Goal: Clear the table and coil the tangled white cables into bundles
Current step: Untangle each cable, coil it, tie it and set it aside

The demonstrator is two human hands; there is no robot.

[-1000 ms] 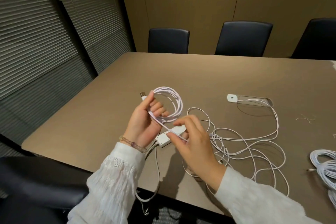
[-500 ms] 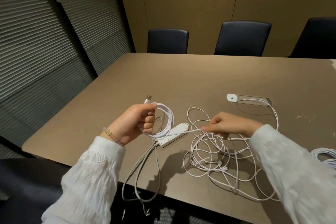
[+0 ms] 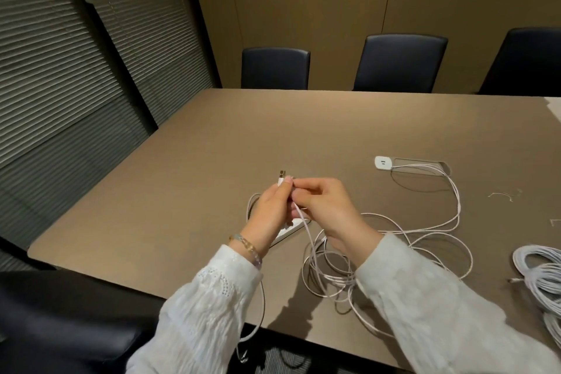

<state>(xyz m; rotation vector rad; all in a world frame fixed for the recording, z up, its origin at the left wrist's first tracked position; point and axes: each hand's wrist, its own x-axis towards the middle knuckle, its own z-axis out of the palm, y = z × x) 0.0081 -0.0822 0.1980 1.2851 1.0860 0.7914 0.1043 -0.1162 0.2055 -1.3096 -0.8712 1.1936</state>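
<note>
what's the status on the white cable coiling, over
Left hand grips small white cable coil. Right hand pinches its strand. Loose white cable tangle on brown table, uncoiled.

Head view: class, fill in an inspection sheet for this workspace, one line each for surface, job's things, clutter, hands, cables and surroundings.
Surface: brown table, with a metal socket slot set into it.
Job's things: loose white cable tangled on the table; coiled bundle at the right edge; white power strip partly hidden under the hands.
Clutter: small wire ties on the right; white plug at the slot.
Hands: left hand grips the cable near its USB plug; right hand pinches the same cable beside it.
Cables: one lead hangs off the near table edge.
Surroundings: three dark chairs, closed blinds, panelled wall.
</note>
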